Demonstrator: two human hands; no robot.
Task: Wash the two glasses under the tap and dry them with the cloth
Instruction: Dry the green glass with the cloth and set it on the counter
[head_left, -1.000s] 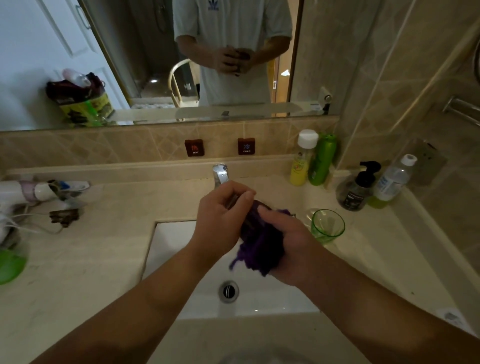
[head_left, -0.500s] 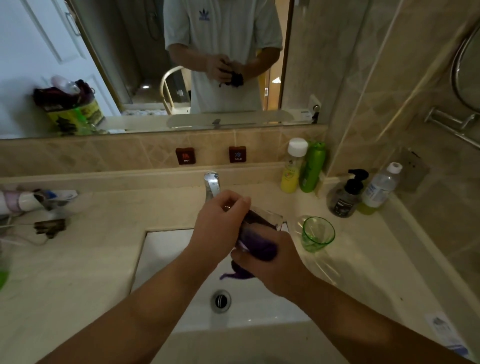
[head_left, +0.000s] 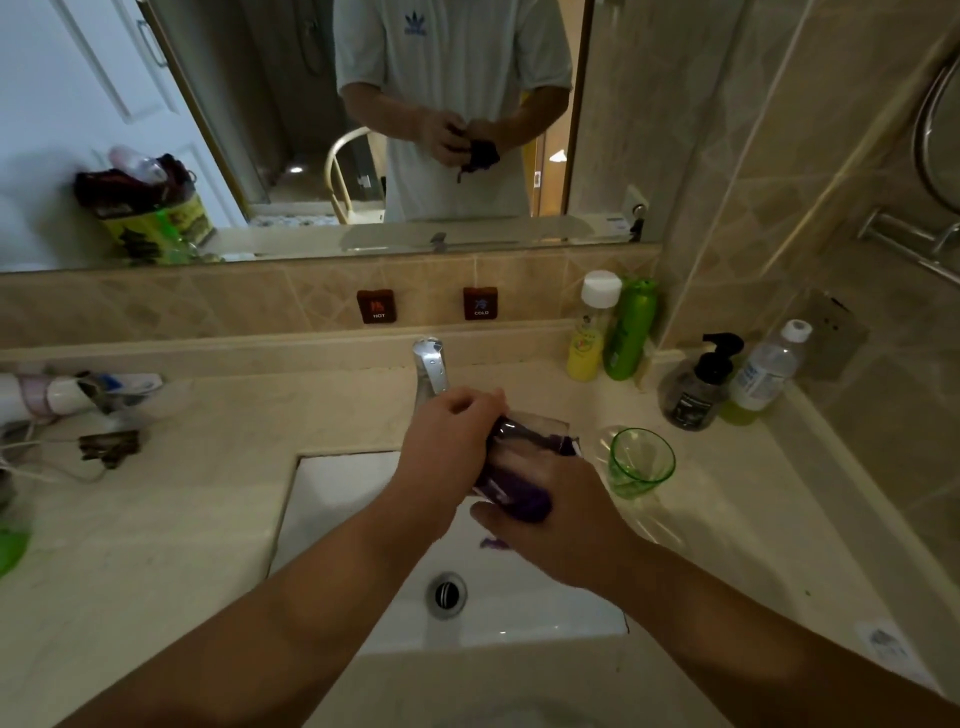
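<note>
two glasses (head_left: 530, 441) (head_left: 640, 462), one cloth (head_left: 524, 499)

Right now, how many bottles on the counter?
4. Yellow bottle and green bottle side by side at the backsplash; black pump bottle and clear white-capped bottle in the right corner. Left-side clutter may hide more.

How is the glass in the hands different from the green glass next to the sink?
The clear glass is colourless; the green glass is tinted green. The clear glass is tipped on its side over the sink, gripped by the left hand; the green glass stands upright on the counter, untouched. The clear glass has the purple cloth pushed in by the right hand; the green glass looks empty. Both are see-through.
</note>
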